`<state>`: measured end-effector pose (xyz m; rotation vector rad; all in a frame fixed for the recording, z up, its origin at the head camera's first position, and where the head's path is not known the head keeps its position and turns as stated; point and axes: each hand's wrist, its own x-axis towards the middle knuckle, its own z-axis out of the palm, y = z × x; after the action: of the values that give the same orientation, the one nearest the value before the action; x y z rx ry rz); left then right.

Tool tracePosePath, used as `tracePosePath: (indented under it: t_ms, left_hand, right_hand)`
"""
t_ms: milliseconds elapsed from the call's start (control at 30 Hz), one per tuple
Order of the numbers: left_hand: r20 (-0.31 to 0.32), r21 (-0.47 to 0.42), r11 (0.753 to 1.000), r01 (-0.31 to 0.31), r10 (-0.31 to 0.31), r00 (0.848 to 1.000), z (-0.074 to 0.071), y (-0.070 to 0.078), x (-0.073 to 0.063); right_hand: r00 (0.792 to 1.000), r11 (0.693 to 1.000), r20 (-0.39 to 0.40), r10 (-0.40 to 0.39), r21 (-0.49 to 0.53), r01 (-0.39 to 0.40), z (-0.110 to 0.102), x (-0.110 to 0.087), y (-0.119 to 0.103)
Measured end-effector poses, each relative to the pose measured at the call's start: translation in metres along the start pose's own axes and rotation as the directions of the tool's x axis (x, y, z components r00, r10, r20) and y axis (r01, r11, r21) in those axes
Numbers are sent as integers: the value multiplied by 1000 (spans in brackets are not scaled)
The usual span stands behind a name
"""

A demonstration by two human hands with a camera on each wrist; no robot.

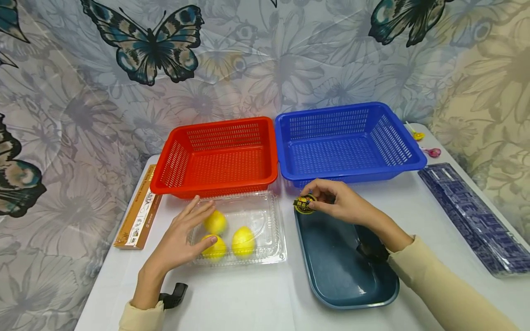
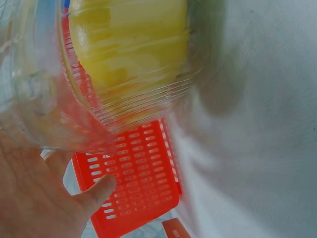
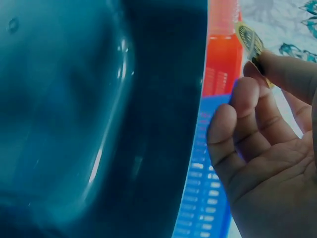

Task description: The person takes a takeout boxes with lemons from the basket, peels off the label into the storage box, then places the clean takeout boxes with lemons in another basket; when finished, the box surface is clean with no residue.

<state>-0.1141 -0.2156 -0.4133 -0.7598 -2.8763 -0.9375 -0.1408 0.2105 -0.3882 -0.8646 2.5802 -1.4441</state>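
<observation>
A clear plastic clamshell box lies closed on the white table with three lemons inside. My left hand is at the box's left side, fingers spread and straight, overlapping its edge in the head view. Between the thumb and fingertips of my right hand is a round black-and-gold sticker, pinched by its edge. That hand hovers over the far end of a dark teal tray. In the right wrist view the sticker shows edge-on above the curled fingers.
A red basket and a blue basket stand side by side at the back. A long brown box lies at the left edge. Dark blue wrapped packaging runs along the right edge, near a small pink item.
</observation>
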Motion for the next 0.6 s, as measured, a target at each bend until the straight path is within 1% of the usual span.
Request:
tracePosePath:
  t_ms: [133,300,433,600]
  left_hand:
    - [1,1,1000,4,-4,1000,0,0,0]
    - [1,-4,1000,2,-2,1000,0,0,0]
    - [0,-5,1000,-4,4,1000,0,0,1]
    - [0,-10,1000,-5,5,1000,-1,1,1]
  right_hand:
    - [998,998,40,56,-10,-55,-4,-5,5]
    - [989,995,104,101,-26,-99,-7,-8,13]
    - [978,991,162,130,-36,-126,-7,-10,17]
    - [962,990,234,137,-76,-122,-5,-12,22]
